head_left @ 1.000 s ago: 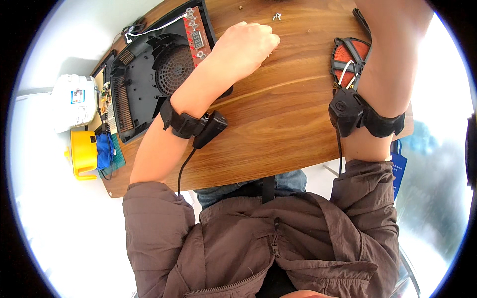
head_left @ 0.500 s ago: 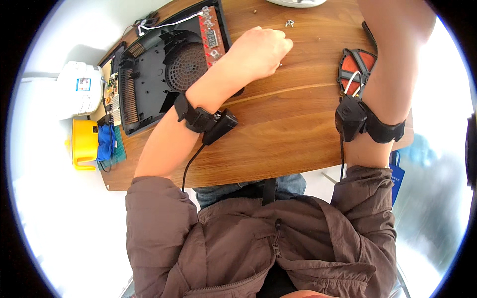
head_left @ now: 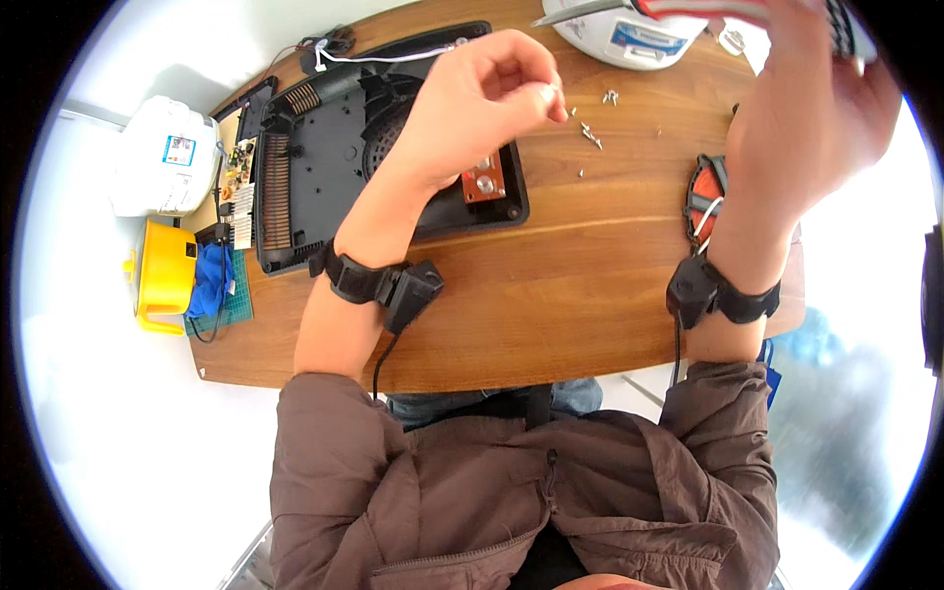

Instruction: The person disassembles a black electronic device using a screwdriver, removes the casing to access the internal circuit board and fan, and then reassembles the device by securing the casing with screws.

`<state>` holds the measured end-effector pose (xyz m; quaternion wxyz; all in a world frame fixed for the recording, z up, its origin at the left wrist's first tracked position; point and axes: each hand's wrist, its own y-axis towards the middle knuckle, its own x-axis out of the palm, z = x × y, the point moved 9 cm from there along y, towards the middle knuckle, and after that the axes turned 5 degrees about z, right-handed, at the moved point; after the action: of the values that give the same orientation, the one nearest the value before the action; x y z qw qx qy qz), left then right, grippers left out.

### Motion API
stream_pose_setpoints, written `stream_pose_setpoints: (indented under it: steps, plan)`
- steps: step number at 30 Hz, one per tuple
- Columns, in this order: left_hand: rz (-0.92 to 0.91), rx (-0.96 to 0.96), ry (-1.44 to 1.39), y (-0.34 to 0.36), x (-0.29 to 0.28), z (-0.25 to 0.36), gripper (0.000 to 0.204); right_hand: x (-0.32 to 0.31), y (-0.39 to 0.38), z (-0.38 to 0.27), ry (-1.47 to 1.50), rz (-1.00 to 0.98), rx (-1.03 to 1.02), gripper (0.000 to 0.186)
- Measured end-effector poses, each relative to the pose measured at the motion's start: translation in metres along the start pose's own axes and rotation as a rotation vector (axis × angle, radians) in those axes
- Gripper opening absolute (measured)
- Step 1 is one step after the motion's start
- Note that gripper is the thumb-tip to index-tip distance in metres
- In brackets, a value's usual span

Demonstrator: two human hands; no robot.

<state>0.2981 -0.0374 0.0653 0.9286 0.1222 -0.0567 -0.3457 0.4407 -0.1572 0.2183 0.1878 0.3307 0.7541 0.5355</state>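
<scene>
My left hand (head_left: 472,108) is raised over the right part of a black plastic appliance housing (head_left: 320,162), thumb and fingers pressed together in a pinch. Whatever they hold, if anything, is too small to make out. Below that wrist shows the end of a reddish-brown circuit board (head_left: 485,184); the hand covers the rest. At the upper right, my right hand (head_left: 806,118) is closed round a screwdriver (head_left: 688,10) with a red and grey handle, partly cut off by the top edge. Its metal shaft points left. Several small silver screws (head_left: 591,136) lie on the table between my hands.
A white rounded container (head_left: 629,39) stands at the far edge of the wooden table (head_left: 551,295). Beside my right wrist lies a round red and black coil (head_left: 704,202). To the left are a green-and-tan circuit board (head_left: 239,187), a white tub (head_left: 167,157) and a yellow pot (head_left: 162,270).
My left hand has lifted from its closed position low over the table into a raised pinch. My right hand has come into view with the screwdriver. The white container shows more fully.
</scene>
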Motion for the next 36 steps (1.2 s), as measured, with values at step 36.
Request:
stream_pose_setpoints:
  steps: [36]
  plan:
    - [0.126,0.238,-1.254,0.001,-0.048,0.021,0.014,0.028,-0.061,0.065,0.515,0.082,0.46,0.027]
